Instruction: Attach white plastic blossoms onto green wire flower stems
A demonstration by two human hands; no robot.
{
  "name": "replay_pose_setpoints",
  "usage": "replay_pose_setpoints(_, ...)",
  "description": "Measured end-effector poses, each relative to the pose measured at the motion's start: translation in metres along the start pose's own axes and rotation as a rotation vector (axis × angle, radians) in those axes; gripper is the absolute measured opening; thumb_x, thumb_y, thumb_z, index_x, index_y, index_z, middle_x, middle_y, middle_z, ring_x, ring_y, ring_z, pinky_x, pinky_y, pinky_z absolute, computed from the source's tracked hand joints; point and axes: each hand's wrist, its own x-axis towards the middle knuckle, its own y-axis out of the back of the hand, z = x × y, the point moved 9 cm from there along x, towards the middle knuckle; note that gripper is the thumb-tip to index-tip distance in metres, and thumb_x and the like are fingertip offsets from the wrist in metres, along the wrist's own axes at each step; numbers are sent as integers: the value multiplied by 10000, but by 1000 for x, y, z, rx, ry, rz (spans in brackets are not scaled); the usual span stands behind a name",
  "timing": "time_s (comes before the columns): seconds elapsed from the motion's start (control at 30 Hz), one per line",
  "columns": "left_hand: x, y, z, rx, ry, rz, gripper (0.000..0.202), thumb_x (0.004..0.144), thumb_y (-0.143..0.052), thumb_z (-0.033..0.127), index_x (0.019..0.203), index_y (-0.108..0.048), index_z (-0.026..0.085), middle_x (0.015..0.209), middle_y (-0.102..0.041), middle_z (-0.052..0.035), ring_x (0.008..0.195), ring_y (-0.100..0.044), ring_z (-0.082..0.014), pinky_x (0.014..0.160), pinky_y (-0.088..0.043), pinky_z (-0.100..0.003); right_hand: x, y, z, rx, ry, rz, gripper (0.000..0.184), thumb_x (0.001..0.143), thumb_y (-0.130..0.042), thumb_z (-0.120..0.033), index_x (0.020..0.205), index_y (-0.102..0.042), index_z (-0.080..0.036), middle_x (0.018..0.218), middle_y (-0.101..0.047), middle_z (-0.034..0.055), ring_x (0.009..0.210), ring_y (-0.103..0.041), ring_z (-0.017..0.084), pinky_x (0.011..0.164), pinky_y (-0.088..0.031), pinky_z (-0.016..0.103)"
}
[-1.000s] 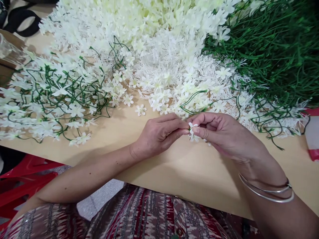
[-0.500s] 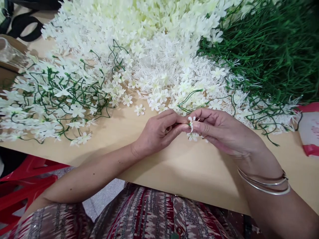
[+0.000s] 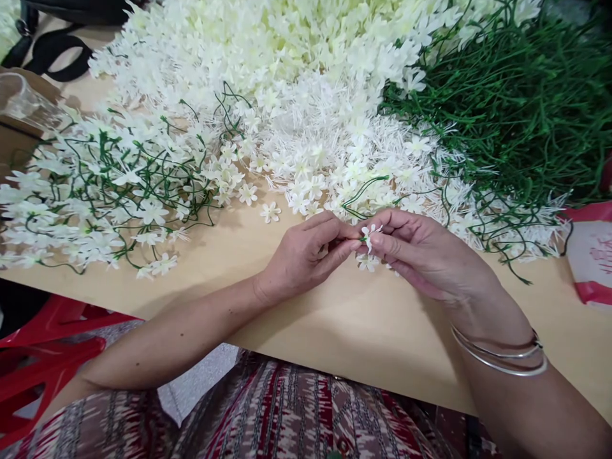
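Observation:
Near the table's front, my left hand [image 3: 308,254] pinches a thin green stem [image 3: 362,240] between thumb and forefinger. Close against those fingertips, my right hand [image 3: 425,255] holds a small white artificial flower [image 3: 370,237], its petals standing out between the two hands. Green strands [image 3: 366,191] stick up just behind the fingers; whether they join the held stem cannot be made out. A second white blossom [image 3: 368,262] hangs below the right fingertips, partly hidden by them. One loose flower [image 3: 270,212] lies on the table beyond my left hand.
White blossoms and stamen-like pieces [image 3: 306,108] are heaped across the back. Green stems [image 3: 521,108] form a pile at the right. Flowers with stems [image 3: 119,185] lie at the left, by a clear plastic cup [image 3: 23,95]. A red and white packet [image 3: 593,252] sits at the right edge.
Both hands stay in nearly the same place. The held flower has shifted slightly, and more of the green stem end shows at the left fingertips. The whole view has moved a little.

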Motion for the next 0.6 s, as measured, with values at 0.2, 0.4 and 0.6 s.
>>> replay_pose_setpoints(0.2, 0, -1, -1, 9, 17, -38, 147, 1040, -642, 262, 969, -695, 145, 806, -681, -21, 736, -651, -108, 661, -529, -205, 2, 2, 4, 25, -17, 32, 369, 672, -956, -533, 722, -719, -253, 846, -741, 10, 718, -621, 142, 692, -524, 311)
replay_pose_setpoints(0.4, -1, -1, -3, 4, 42, -46, 126, 1033, -639, 220, 963, -701, 135, 830, -702, -38, 737, -667, -109, 644, -525, -198, 1, 2, 7, -13, -14, 61, 350, 688, -942, -533, 693, -713, -268, 918, -768, 28, 798, -665, 177, 743, -544, 338)
replay_pose_setpoints(0.6, -1, 2, -2, 14, 45, -42, 114, 1034, -630, 215, 967, -703, 157, 869, -729, -47, 754, -697, -119, 649, -544, -207, 4, -2, 6, -26, -7, 62, 388, 672, -936, -557, 668, -679, -267, 916, -758, 30, 820, -674, 192, 752, -560, 346)
